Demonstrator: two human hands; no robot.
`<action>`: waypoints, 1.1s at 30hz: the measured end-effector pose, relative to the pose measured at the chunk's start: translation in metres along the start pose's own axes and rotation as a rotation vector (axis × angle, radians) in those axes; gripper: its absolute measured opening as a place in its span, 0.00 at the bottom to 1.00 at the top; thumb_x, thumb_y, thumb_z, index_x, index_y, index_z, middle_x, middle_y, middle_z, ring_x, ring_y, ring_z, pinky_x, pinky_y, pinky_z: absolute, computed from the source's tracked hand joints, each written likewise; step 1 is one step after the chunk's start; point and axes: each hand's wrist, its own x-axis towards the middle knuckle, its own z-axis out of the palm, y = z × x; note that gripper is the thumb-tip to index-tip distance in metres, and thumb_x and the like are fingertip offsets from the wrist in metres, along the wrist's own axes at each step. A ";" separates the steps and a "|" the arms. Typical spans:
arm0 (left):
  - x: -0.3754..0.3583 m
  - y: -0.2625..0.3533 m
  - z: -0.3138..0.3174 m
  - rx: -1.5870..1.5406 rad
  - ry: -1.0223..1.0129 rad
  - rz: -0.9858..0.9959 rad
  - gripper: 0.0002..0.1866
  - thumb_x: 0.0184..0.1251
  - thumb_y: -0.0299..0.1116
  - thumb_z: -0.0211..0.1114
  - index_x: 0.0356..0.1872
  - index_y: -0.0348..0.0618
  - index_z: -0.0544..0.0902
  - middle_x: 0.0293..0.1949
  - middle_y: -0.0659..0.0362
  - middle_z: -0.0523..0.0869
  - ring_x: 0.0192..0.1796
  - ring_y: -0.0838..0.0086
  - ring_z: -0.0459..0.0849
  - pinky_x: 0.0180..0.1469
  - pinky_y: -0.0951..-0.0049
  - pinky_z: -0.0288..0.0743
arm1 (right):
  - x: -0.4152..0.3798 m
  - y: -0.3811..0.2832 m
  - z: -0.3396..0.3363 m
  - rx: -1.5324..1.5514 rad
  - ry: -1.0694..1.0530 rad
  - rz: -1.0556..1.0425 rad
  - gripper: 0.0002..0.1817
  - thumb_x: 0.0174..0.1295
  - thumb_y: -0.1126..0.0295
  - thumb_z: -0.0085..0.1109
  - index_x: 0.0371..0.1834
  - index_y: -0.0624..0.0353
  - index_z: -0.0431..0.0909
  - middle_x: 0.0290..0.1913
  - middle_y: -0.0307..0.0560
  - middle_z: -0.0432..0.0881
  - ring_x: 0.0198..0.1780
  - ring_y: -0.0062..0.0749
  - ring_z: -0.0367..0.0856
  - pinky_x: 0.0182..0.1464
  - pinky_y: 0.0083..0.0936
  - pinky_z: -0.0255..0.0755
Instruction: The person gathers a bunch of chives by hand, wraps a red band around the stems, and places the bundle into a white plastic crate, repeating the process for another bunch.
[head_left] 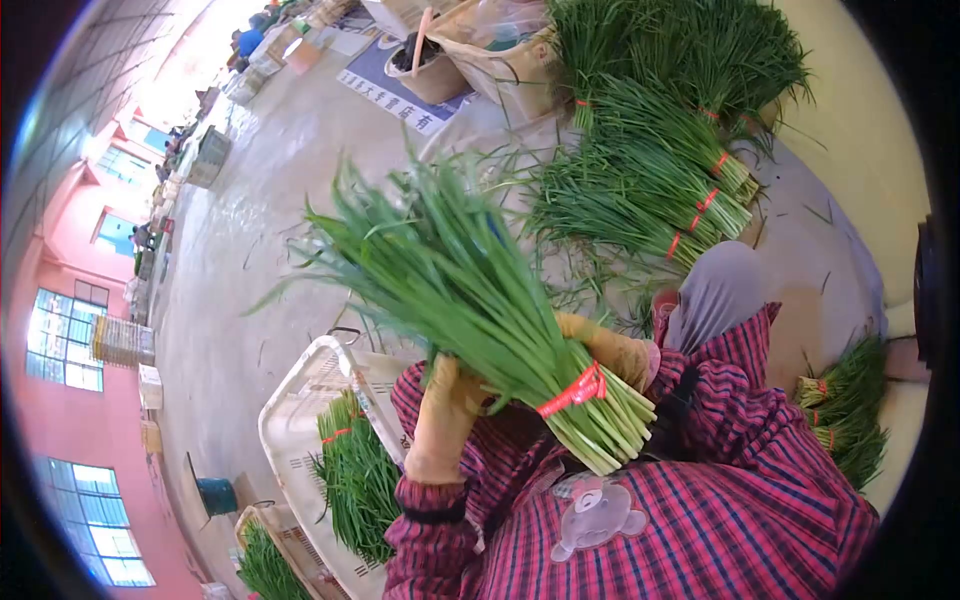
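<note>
I hold a thick bundle of long green chives point(470, 290) with both hands, each in a yellow glove. A red band point(575, 392) ties the bundle near its cut ends. My left hand point(445, 410) grips the bundle from below, close to the band. My right hand point(610, 350) is shut on the stalks from the other side, just above the band. The leafy tips fan out toward the upper left. My sleeves are red plaid.
A white plastic crate point(300, 400) below the bundle holds tied chive bundles point(355, 480). More banded bundles point(650, 170) lie piled on the floor at the top, a few others point(850, 410) at the right. Bags point(480, 50) stand beyond; a blue bucket point(215, 495) sits lower left.
</note>
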 end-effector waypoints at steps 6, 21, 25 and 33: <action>0.038 -0.008 -0.014 -0.206 0.078 0.152 0.24 0.74 0.42 0.56 0.64 0.38 0.71 0.61 0.52 0.78 0.61 0.63 0.78 0.65 0.59 0.72 | -0.001 -0.009 0.018 -0.419 0.175 -0.063 0.32 0.70 0.56 0.56 0.70 0.64 0.63 0.62 0.51 0.76 0.60 0.33 0.77 0.63 0.28 0.71; 0.028 -0.026 0.021 0.122 0.383 0.270 0.17 0.66 0.29 0.63 0.54 0.34 0.78 0.48 0.56 0.84 0.49 0.69 0.83 0.54 0.69 0.77 | 0.027 -0.027 -0.003 -0.340 0.617 -0.462 0.23 0.62 0.67 0.66 0.58 0.64 0.72 0.44 0.50 0.84 0.37 0.32 0.85 0.38 0.28 0.81; 0.031 -0.036 -0.006 0.245 0.337 0.323 0.16 0.65 0.23 0.62 0.54 0.36 0.79 0.51 0.53 0.83 0.53 0.68 0.82 0.55 0.68 0.77 | 0.025 -0.028 -0.007 -0.322 0.575 -0.449 0.25 0.62 0.65 0.67 0.59 0.64 0.71 0.44 0.48 0.84 0.37 0.31 0.85 0.37 0.28 0.82; 0.030 -0.036 0.013 0.611 0.188 0.473 0.18 0.61 0.21 0.65 0.53 0.36 0.79 0.50 0.54 0.83 0.51 0.70 0.83 0.57 0.70 0.76 | 0.019 -0.025 0.026 -0.680 0.395 -0.610 0.37 0.61 0.65 0.68 0.71 0.61 0.59 0.51 0.51 0.82 0.51 0.36 0.82 0.56 0.31 0.75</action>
